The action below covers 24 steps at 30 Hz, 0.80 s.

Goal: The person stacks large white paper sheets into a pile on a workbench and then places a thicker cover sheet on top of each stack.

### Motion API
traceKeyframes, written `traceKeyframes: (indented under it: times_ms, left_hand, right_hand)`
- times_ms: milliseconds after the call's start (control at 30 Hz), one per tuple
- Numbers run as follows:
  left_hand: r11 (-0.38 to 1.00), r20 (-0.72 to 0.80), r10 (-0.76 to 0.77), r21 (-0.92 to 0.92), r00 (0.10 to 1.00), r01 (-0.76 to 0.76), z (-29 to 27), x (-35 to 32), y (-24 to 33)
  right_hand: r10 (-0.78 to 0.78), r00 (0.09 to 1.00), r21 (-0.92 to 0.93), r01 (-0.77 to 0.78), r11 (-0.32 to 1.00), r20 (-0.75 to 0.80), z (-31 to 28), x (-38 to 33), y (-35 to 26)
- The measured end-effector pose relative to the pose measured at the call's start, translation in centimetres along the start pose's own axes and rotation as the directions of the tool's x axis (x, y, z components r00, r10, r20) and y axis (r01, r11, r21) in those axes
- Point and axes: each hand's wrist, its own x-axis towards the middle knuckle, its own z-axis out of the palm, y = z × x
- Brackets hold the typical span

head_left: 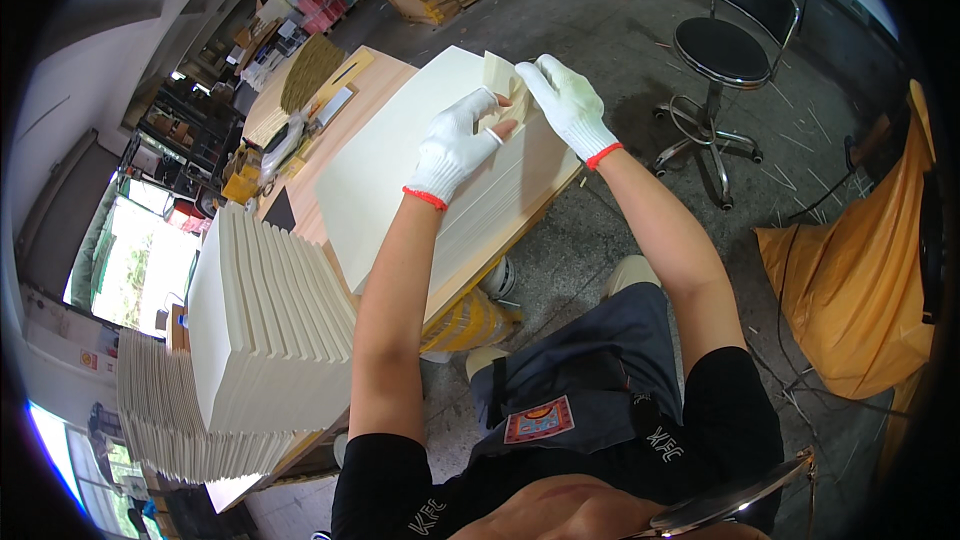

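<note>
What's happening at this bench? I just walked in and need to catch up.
A seated person in white gloves works at a wooden table. Both the left hand and the right hand grip a small cream folded sheet at the far corner of a flat stack of cream sheets. More fanned stacks stand to the left. A black stool sits behind.

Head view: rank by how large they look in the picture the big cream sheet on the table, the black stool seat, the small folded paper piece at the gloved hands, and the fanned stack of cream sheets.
1. Fanned stack of cream sheets, though it is nearer the camera.
2. Big cream sheet, nearly alike; order unsure.
3. Black stool seat.
4. Small folded paper piece, held by the left hand and right hand.
</note>
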Motion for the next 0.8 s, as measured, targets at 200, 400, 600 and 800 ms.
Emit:
traceKeyframes:
  times_ms: [200,400,600,800]
  left_hand:
    - [0.999,0.004,-0.049,-0.005,0.999,0.049,0.1,0.2,-0.1]
    - [0.998,0.013,-0.016,-0.059,1.000,0.016,0.1,0.2,-0.2]
    - [0.998,0.041,-0.046,-0.048,0.998,0.047,-0.2,0.1,0.6]
    - [0.997,0.000,-0.044,-0.060,0.999,0.044,-0.2,-0.3,0.7]
  right_hand:
    - [0.007,1.000,0.009,-0.008,1.000,0.010,0.0,0.0,0.1]
    - [0.056,0.997,0.015,-0.057,0.998,0.045,0.0,0.2,0.2]
    - [0.051,0.998,0.002,-0.051,0.999,0.032,-0.1,0.1,0.0]
    - [0.068,0.997,0.060,-0.070,0.996,0.032,-0.1,0.0,-0.2]
